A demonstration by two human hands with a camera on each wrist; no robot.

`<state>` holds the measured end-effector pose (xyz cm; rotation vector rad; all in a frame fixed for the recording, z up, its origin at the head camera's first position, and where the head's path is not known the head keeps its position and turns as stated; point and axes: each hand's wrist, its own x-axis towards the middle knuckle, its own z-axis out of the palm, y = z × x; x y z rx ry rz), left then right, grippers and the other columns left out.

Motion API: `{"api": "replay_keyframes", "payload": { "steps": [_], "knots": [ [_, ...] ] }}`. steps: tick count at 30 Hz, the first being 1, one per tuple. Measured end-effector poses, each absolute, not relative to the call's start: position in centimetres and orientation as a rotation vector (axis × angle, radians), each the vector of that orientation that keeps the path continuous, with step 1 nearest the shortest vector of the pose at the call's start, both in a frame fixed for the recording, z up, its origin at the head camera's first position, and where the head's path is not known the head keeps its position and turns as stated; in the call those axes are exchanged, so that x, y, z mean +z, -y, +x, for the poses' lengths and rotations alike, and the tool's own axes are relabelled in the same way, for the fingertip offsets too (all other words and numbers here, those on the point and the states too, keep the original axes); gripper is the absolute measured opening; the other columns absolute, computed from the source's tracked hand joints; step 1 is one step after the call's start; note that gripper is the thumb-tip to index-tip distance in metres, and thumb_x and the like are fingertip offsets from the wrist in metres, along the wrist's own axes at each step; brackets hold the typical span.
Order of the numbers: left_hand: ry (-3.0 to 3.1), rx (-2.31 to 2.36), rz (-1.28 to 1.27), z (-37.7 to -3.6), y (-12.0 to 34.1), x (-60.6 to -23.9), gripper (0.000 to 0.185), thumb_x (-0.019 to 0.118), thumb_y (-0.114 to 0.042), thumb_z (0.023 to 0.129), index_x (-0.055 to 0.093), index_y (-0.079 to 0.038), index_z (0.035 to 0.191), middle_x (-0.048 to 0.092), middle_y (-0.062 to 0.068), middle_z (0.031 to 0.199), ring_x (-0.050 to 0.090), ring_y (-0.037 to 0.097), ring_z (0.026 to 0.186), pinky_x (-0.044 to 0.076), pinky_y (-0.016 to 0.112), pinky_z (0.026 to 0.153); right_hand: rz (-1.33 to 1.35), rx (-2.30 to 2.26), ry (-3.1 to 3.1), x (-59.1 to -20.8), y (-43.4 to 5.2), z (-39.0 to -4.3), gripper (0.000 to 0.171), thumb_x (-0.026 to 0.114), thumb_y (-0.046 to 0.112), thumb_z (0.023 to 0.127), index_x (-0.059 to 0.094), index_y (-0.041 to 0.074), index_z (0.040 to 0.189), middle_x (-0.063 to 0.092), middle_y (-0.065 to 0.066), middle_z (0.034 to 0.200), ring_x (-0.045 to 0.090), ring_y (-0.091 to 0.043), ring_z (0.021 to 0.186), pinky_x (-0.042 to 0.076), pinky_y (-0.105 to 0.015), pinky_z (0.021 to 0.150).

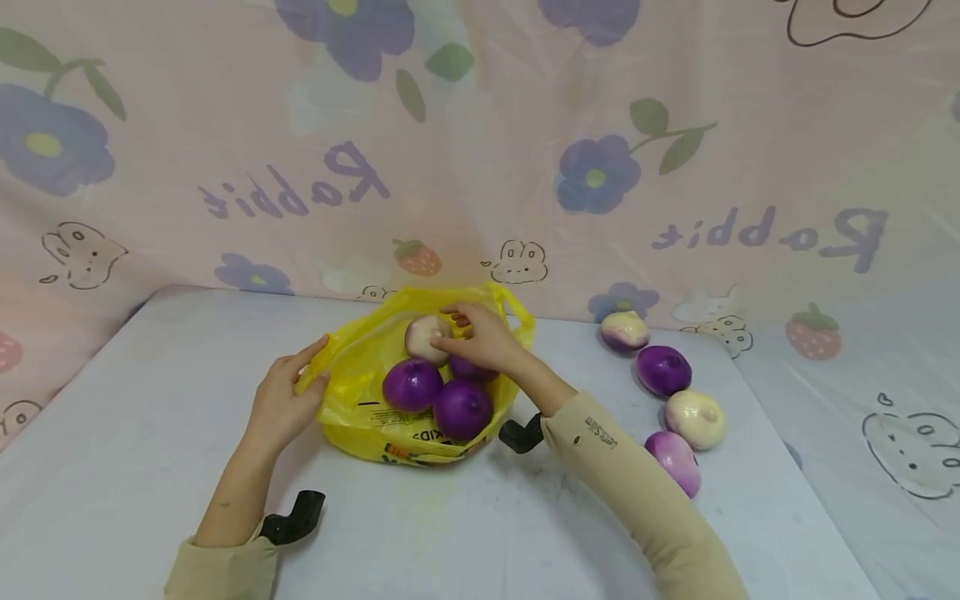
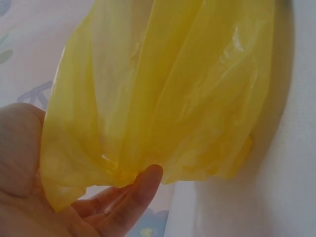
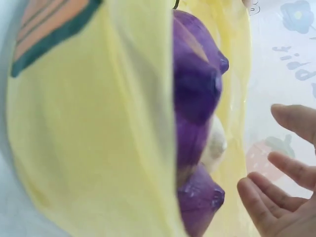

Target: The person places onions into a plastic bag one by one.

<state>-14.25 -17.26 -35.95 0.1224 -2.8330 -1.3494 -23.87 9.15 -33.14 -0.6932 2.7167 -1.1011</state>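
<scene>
My left hand (image 1: 281,400) pinches the rim of the yellow bag (image 1: 360,367) on the surface (image 1: 150,467), likely keeping it agape; inside, my right hand (image 1: 480,337), fingers relaxed, rests on a pale onion (image 1: 422,337); four onions (image 1: 663,369) lie right of the bag.

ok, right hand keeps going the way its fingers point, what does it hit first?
Probably the pale onion in the yellow bag: the right hand points left with fingertips at or nearly on it. Contact is unclear from these views.
</scene>
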Motion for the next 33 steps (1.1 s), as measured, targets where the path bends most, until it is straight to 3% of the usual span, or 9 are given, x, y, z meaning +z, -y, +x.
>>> {"api": "replay_keyframes", "payload": {
  "steps": [9, 15, 20, 27, 33],
  "knots": [
    [2.837, -1.339, 0.103, -14.2, 17.3, -35.9, 0.055, 0.046, -0.017, 0.098, 0.031, -0.016, 0.151, 0.031, 0.032, 0.144, 0.036, 0.053, 0.125, 0.033, 0.067, 0.099, -0.695, -1.343, -2.720, -32.6, -10.3, -22.4, 0.045, 0.068, 0.023, 0.089, 0.057, 0.003, 0.127, 0.060, -0.015, 0.126, 0.056, -0.035, 0.117, 0.051, -0.043, 0.094],
    [2.836, -1.323, 0.087, -14.2, 17.3, -36.1, 0.054, 0.046, -0.017, 0.098, 0.032, -0.014, 0.150, 0.031, 0.033, 0.144, 0.037, 0.052, 0.124, 0.033, 0.067, 0.099, -0.714, -1.441, -2.764, -32.5, -11.5, -21.7, 0.041, 0.070, 0.022, 0.088, 0.060, 0.005, 0.124, 0.063, -0.010, 0.120, 0.059, -0.027, 0.112, 0.053, -0.039, 0.090],
    [2.828, -1.328, 0.078, -14.2, 17.2, -36.2, 0.054, 0.046, -0.016, 0.097, 0.033, -0.013, 0.150, 0.032, 0.033, 0.143, 0.037, 0.053, 0.124, 0.033, 0.067, 0.099, -0.764, -1.556, -2.848, -32.7, -12.7, -21.4, 0.034, 0.069, 0.018, 0.088, 0.063, 0.004, 0.118, 0.066, -0.013, 0.114, 0.062, -0.023, 0.104, 0.055, -0.037, 0.083],
    [2.814, -1.316, 0.073, -14.2, 17.2, -36.3, 0.054, 0.046, -0.016, 0.097, 0.034, -0.012, 0.149, 0.033, 0.034, 0.142, 0.038, 0.053, 0.122, 0.034, 0.067, 0.097, -0.713, -1.749, -2.935, -33.0, -14.4, -21.5, 0.025, 0.071, 0.016, 0.086, 0.067, 0.004, 0.108, 0.069, -0.011, 0.105, 0.064, -0.022, 0.093, 0.052, -0.024, 0.072],
    [2.813, -1.301, 0.068, -14.2, 17.3, -36.5, 0.054, 0.046, -0.017, 0.096, 0.034, -0.012, 0.149, 0.034, 0.034, 0.141, 0.039, 0.052, 0.121, 0.034, 0.067, 0.097, -0.617, -1.916, -2.984, -32.9, -15.6, -21.6, 0.019, 0.069, 0.007, 0.086, 0.067, -0.003, 0.102, 0.069, -0.019, 0.101, 0.064, -0.028, 0.089, 0.045, -0.015, 0.065]
  ]
}}
